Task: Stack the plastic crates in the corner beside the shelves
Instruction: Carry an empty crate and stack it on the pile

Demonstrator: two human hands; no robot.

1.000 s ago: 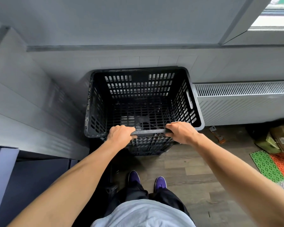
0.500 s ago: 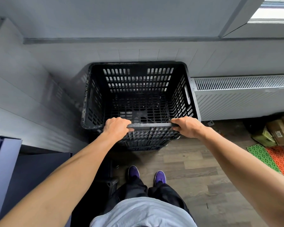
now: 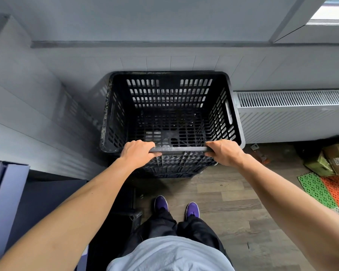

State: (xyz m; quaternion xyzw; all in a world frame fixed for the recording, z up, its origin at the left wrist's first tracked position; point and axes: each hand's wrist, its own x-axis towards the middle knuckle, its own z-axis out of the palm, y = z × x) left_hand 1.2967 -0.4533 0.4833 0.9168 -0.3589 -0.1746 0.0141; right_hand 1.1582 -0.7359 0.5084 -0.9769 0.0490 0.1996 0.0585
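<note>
Nearest to you, your purple shoes (image 3: 192,209) stand on the grey-brown wood-plank floor (image 3: 231,200), with a second dark slotted plastic crate (image 3: 132,218) low at your left leg beside the dark blue cabinet (image 3: 14,194). Further out, your left hand (image 3: 138,152) and right hand (image 3: 224,152) each have their fingers curled tight over the near rim of the black slotted plastic crate (image 3: 168,112), thumbs under the lip, one hand toward each end. That crate sits upright and empty on top of another black crate whose wall shows just below your knuckles. Its far side lies close against the grey panelled wall (image 3: 164,61) in the corner, with the white ribbed radiator (image 3: 294,114) just beside it on your right. Green and orange perforated mats (image 3: 327,190) and cardboard boxes (image 3: 333,163) lie well off right.
</note>
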